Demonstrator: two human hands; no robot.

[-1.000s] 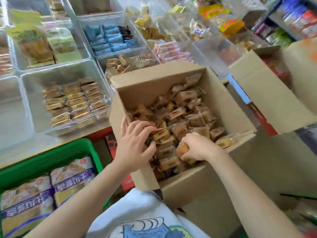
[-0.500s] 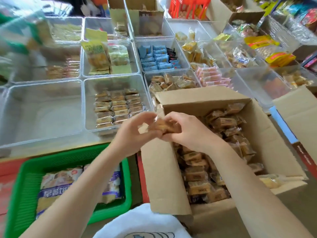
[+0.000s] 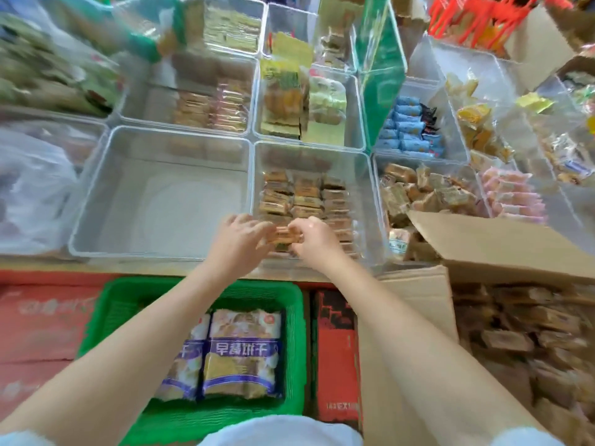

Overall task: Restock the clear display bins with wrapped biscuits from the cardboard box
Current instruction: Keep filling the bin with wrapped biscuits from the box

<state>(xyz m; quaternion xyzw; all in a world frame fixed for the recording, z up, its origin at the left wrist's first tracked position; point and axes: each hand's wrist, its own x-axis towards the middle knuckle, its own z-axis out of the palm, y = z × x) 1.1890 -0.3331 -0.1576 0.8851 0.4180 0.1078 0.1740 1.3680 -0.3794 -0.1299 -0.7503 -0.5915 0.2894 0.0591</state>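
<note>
While you hold a small stack of wrapped biscuits (image 3: 283,237) between both hands, it sits over the near edge of the clear bin (image 3: 370,201) that already carries three columns of the same biscuits. Your left hand (image 3: 238,241) curls its fingers (image 3: 260,227) round the stack's left end; your right hand (image 3: 314,241) grips the right end — how many pieces are in the stack is too blurred to count. Just left, touching wall to wall, a second clear bin (image 3: 161,194) shows only its bare floor. Right of your arms the cardboard box (image 3: 483,243) stands open, its flap up, full of loose biscuits. Below the desk edge, a green basket (image 3: 296,317) holds two purple-banded packs — a red carton (image 3: 336,358) stands beside it.
</note>
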